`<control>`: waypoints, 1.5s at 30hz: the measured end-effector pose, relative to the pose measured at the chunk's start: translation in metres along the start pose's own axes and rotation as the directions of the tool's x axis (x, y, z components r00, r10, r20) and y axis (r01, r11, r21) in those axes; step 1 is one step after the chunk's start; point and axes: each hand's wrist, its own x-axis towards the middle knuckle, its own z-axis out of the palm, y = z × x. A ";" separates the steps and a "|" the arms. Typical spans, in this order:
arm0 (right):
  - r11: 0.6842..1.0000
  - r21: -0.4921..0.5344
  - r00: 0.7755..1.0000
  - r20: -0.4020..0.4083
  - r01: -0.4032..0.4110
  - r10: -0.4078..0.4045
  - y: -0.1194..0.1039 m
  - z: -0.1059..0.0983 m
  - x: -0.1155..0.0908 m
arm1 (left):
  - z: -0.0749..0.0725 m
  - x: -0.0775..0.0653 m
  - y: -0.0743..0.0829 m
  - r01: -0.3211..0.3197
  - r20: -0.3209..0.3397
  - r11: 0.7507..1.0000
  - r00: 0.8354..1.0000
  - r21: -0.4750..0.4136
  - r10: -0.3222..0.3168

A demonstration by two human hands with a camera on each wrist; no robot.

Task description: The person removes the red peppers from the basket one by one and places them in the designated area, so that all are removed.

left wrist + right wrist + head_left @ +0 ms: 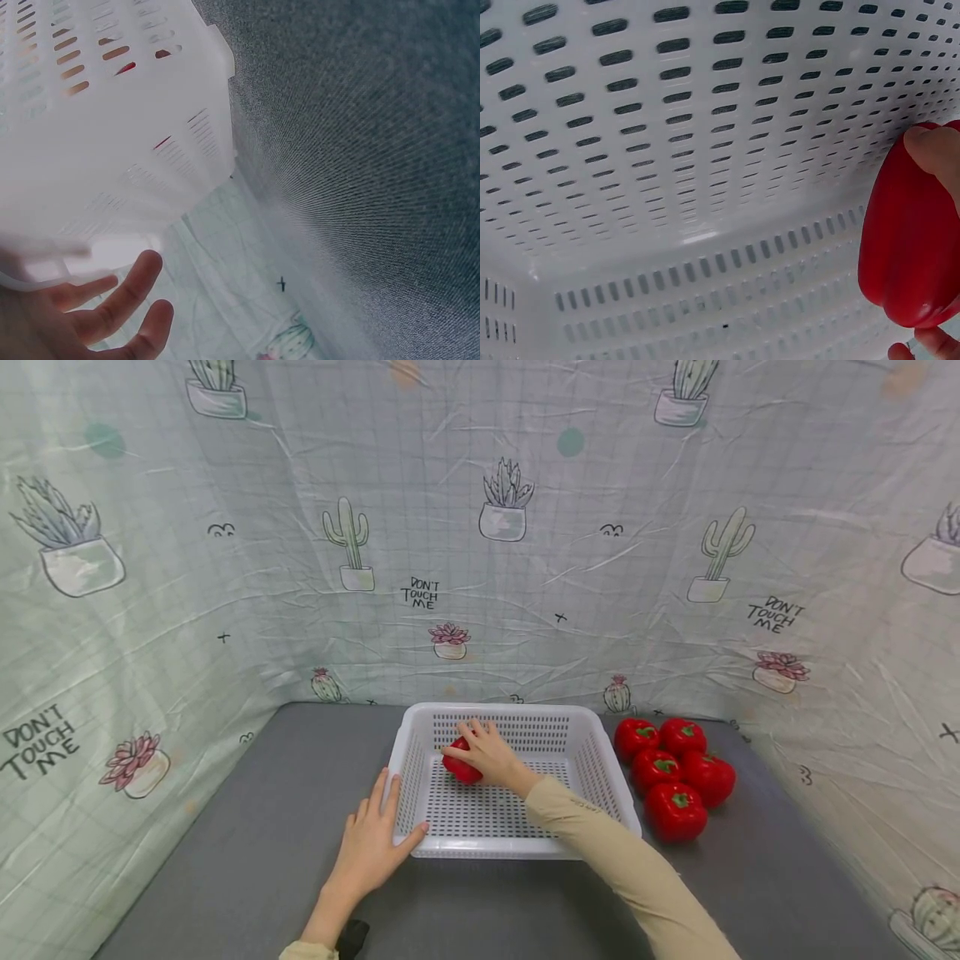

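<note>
A white perforated plastic basket (517, 847) stands on the grey table. Inside it, toward the left, my right hand (489, 755) holds a red bell pepper (461, 767) from above. The right wrist view shows that bell pepper (911, 232) close to the basket's slotted bottom, with the thumb on one side and fingertips on the other. At the basket's front left corner, my left hand (373, 839) rests against the rim with its fingers spread and straight. In the left wrist view, the left fingers (120, 304) extend beside the basket's outer wall (112, 172).
Several red bell peppers (675, 812) are grouped on the table to the right of the basket. A pale cloth (555, 568) printed with cacti hangs behind and along both sides of the grey table (247, 835). Something black (352, 937) is by the left wrist.
</note>
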 end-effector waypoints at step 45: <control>0.971 0.112 0.963 -0.192 0.213 -0.189 0.053 -0.093 -0.092 | 0.001 -0.001 -0.001 -0.003 0.006 1.000 1.000 -0.028 0.003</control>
